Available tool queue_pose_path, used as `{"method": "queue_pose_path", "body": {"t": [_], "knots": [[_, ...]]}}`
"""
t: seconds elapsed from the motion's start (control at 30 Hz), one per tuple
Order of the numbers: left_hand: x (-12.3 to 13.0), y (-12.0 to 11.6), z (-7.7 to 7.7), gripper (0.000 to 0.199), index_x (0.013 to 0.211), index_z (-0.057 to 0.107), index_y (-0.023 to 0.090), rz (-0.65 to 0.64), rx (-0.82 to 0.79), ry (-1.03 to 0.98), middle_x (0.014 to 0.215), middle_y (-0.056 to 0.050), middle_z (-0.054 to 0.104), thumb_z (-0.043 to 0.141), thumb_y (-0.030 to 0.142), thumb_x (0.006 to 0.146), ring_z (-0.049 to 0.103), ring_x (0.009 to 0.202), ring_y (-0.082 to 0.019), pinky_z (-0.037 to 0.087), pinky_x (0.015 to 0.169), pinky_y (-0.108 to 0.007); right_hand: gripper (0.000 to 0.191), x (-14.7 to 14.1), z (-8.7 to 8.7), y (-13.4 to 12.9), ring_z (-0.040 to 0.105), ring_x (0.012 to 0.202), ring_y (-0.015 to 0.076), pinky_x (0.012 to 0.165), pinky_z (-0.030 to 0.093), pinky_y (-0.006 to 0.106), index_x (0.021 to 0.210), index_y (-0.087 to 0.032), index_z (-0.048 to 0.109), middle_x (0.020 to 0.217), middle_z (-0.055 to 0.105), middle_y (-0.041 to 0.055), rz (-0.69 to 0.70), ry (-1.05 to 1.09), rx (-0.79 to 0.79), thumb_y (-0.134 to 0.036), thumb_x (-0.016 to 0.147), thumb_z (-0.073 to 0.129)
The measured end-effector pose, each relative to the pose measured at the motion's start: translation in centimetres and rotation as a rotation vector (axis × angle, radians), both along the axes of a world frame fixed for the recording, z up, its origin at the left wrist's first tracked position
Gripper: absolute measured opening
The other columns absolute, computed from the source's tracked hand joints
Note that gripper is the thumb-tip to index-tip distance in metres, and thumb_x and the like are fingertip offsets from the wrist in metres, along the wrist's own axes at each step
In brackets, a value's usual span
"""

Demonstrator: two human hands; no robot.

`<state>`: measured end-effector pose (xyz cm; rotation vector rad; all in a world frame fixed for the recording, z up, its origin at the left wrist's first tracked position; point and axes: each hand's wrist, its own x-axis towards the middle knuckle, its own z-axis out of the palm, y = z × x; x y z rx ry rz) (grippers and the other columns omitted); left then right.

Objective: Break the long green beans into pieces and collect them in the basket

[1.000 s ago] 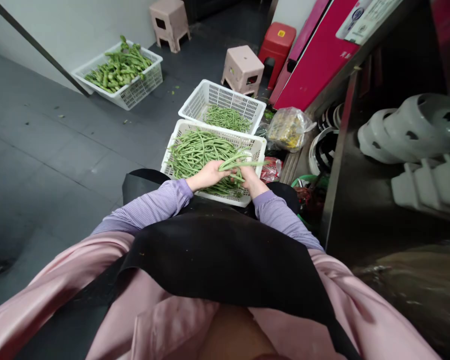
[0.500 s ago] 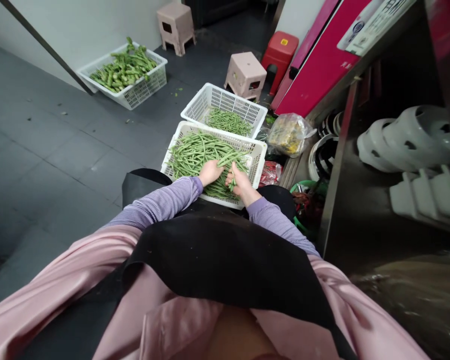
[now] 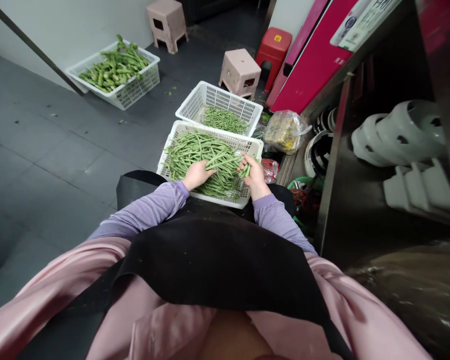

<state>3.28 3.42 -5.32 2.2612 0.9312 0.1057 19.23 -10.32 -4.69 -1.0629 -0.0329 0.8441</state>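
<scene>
A white plastic basket (image 3: 165, 171) heaped with long green beans (image 3: 198, 147) is close in front of my knees. My left hand (image 3: 197, 175) is closed around some green beans, whose ends stick out to the right over the heap. On the basket's right side, my right hand (image 3: 252, 172) is closed on a few short green bean pieces, held just above the beans. The two hands are apart. Just beyond stands a second white basket (image 3: 192, 104) with a thinner layer of green beans (image 3: 224, 120) in it.
Further left, a white basket (image 3: 133, 92) holds thicker green vegetables. Two pale pink stools (image 3: 240, 70) and a red stool (image 3: 273, 50) stand behind. At right are a clear bag (image 3: 287, 131), a green tub (image 3: 303, 215) and a metal shelf (image 3: 332, 185) with white dishes.
My hands have moved apart: the left has shifted left over the beans, the right has moved right towards the basket's edge. The view has shifted slightly.
</scene>
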Motion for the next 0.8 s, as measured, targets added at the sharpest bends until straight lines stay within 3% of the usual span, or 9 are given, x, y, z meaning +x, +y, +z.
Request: {"method": "queue_pose_path", "body": {"t": [0.2, 0.47, 0.6, 0.7, 0.8], "knots": [[-0.2, -0.3, 1.1, 0.029, 0.106, 0.072, 0.015, -0.038, 0.112, 0.129, 0.105, -0.017, 0.077, 0.066, 0.041, 0.093, 0.073, 0.104, -0.031, 0.052, 0.085, -0.034, 0.028, -0.1, -1.0, 0.3, 0.049, 0.041, 0.0062, 0.043, 0.045, 0.02, 0.076, -0.018, 0.056, 0.056, 0.059, -0.0058, -0.064, -0.133, -0.119, -0.024, 0.075, 0.083], [-0.7, 0.4, 2.1, 0.026, 0.104, 0.072, 0.018, -0.023, 0.14, 0.138, 0.101, -0.012, 0.078, 0.068, 0.04, 0.091, 0.073, 0.102, -0.029, 0.052, 0.085, -0.032, 0.029, 0.3, -2.1, 0.4, 0.049, 0.043, 0.007, 0.044, 0.047, 0.021, 0.079, -0.018, 0.057, 0.058, 0.061, -0.0047, 0.059, -0.179, -0.135, -0.029, 0.073, 0.084], [-1.0, -0.2, 2.5, 0.021, 0.098, 0.072, 0.017, -0.019, 0.108, 0.088, 0.095, -0.013, 0.077, 0.069, 0.037, 0.091, 0.073, 0.095, -0.028, 0.051, 0.08, -0.031, 0.025, 0.3, -2.3, 0.6, 0.052, 0.051, 0.0104, 0.051, 0.048, 0.024, 0.082, -0.02, 0.054, 0.068, 0.064, -0.001, 0.042, -0.427, -0.357, -0.034, 0.081, 0.075], [-1.2, -1.8, 3.3, 0.019, 0.091, 0.071, 0.017, -0.103, 0.104, 0.054, 0.088, -0.011, 0.076, 0.068, 0.037, 0.091, 0.073, 0.087, -0.026, 0.05, 0.075, -0.03, 0.023, 0.5, -2.3, 0.8, 0.06, 0.073, 0.0181, 0.065, 0.05, 0.028, 0.078, -0.022, 0.049, 0.074, 0.061, 0.0028, -0.039, -0.713, -0.578, -0.029, 0.083, 0.07], [-1.4, -2.8, 4.3, 0.019, 0.091, 0.07, 0.018, -0.156, 0.145, 0.034, 0.085, -0.009, 0.075, 0.068, 0.037, 0.09, 0.071, 0.083, -0.025, 0.048, 0.073, -0.03, 0.026, 0.7, -2.2, 0.7, 0.058, 0.08, 0.0211, 0.07, 0.05, 0.03, 0.076, -0.024, 0.046, 0.072, 0.054, 0.0018, 0.043, -0.742, -0.639, -0.028, 0.083, 0.07]]}}
